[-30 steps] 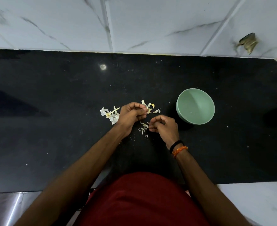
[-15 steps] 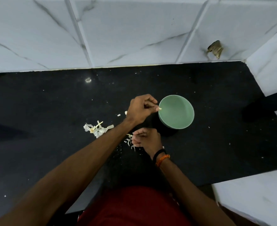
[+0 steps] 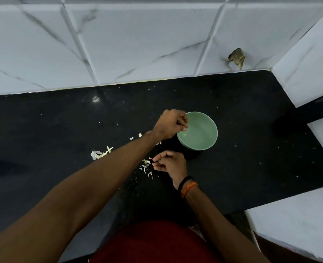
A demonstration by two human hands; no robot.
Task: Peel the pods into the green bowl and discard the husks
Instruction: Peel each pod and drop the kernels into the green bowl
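With my left hand (image 3: 171, 123) curled over the green bowl (image 3: 198, 130), possibly empty, I'd open fully inside the rim while my right hand (image 3: 169, 162) pinches a husk (image 3: 150, 159).

Left hand (image 3: 171, 123) over green bowl (image 3: 204, 138) — right hand (image 3: 171, 163) pinching husk (image 3: 150, 158).

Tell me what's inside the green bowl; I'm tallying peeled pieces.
One small pale piece lies inside the green bowl near its left wall. The left hand covers the left rim.

Glossy marbled wall tiles (image 3: 138, 44), polished speckled black stone counter (image 3: 252, 149), smooth matt green bowl (image 3: 204, 147), papery husks (image 3: 96, 154)
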